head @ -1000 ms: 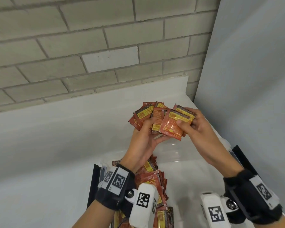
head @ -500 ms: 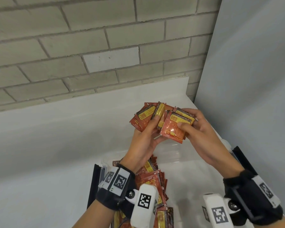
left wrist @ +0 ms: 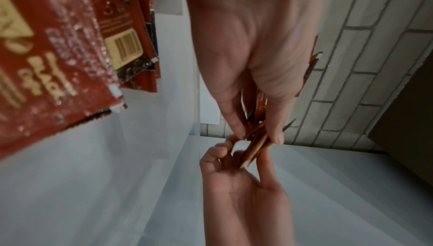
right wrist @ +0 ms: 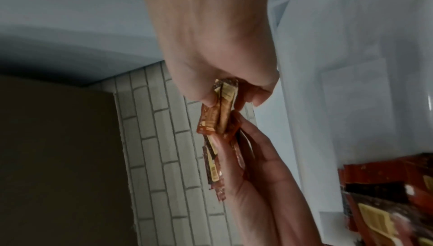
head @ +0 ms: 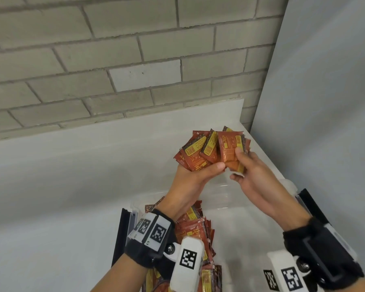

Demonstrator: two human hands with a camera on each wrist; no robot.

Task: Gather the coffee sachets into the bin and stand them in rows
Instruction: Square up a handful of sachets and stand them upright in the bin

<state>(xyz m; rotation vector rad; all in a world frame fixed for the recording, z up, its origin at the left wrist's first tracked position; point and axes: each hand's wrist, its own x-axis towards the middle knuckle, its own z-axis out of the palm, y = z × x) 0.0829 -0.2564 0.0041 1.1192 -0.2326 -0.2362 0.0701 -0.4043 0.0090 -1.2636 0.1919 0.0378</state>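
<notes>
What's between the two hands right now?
A fanned bunch of coffee sachets: the left hand grips its lower edge, the right hand pinches the right-side sachets. Clearest in the head view.

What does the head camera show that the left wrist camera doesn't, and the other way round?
Only the head view shows the fanned faces of the held sachets, the wrist bands and the clear bin's rim. Only the left wrist view shows the sachets edge-on between the fingertips, plus a close sachet's barcode. Both show the left hand and right hand gripping the bundle, the brick wall and sachets in the bin.
</notes>
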